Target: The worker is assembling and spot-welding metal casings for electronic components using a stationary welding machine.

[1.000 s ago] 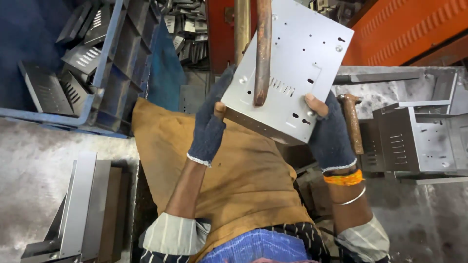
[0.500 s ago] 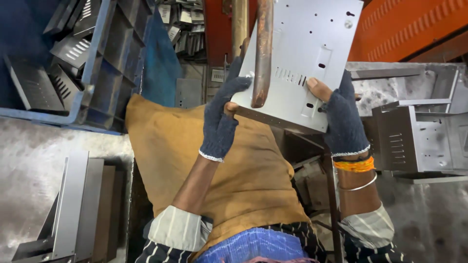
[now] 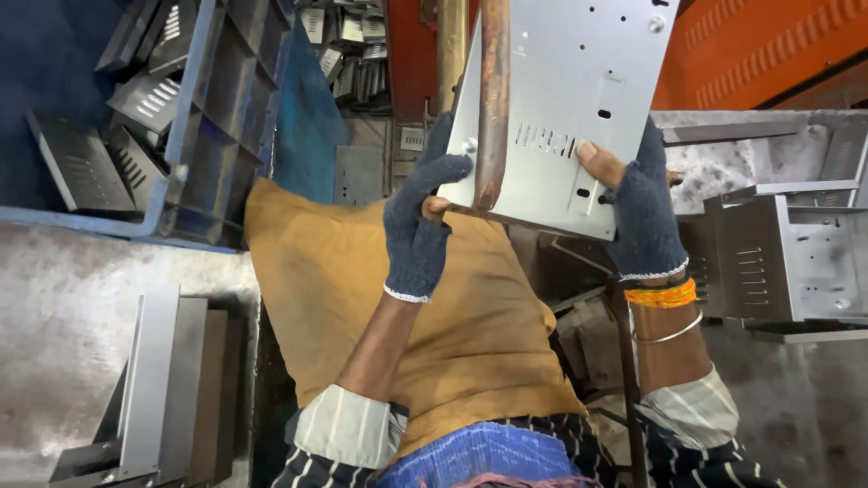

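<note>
Left hand [image 3: 418,221], dark knit glove, fingers curled, grips lower left edge of grey metal panel [image 3: 579,99]. Right hand [image 3: 640,203], same glove, bare thumb pressed on panel face beside slot row, fingers wrapped behind right edge. Panel held up between both hands, tilted, above tan apron [image 3: 452,334]. Rusty vertical rod [image 3: 493,99] crosses panel front, near left hand. Blue crate [image 3: 194,136] of slotted parts at left; similar grey box [image 3: 796,262] at right.

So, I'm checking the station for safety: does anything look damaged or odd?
One thing: the right hand wears a dark knit glove whose thumb tip is open, so a bare thumb presses the grey sheet-metal panel. The left hand looks fully gloved.
</note>
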